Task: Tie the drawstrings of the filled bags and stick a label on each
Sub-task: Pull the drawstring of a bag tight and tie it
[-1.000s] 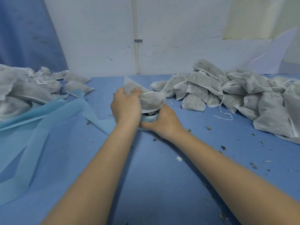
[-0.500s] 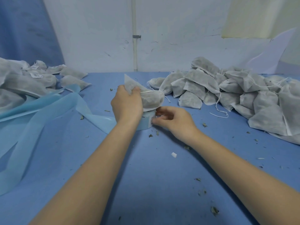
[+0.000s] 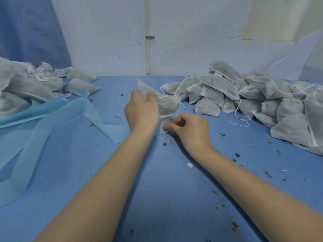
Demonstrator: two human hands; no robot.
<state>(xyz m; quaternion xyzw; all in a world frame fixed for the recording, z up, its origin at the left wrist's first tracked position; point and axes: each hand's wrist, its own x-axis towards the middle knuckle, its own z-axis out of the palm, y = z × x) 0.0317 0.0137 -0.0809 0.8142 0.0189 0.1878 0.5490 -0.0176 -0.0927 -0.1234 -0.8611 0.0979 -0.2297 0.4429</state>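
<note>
My left hand point(image 3: 142, 110) grips a filled grey-white drawstring bag point(image 3: 168, 105) by its gathered neck, holding it over the middle of the blue table. Its string is drawn tight at the neck. Directly below the bag stands a roll of labels point(image 3: 163, 127), mostly hidden by my hands. My right hand point(image 3: 189, 131) is at the roll's side, thumb and fingertips pinching a white printed label there.
A large heap of filled bags with loose strings point(image 3: 258, 100) lies at the right. Bags bearing labels point(image 3: 33, 84) are piled at the left. A light-blue backing strip point(image 3: 52, 123) trails left from the roll. Dried herb crumbs point(image 3: 234, 226) dot the blue table point(image 3: 157, 198).
My right hand moved out from under the bag to the roll's side and now pinches a label. My left hand holds the bag in about the same place.
</note>
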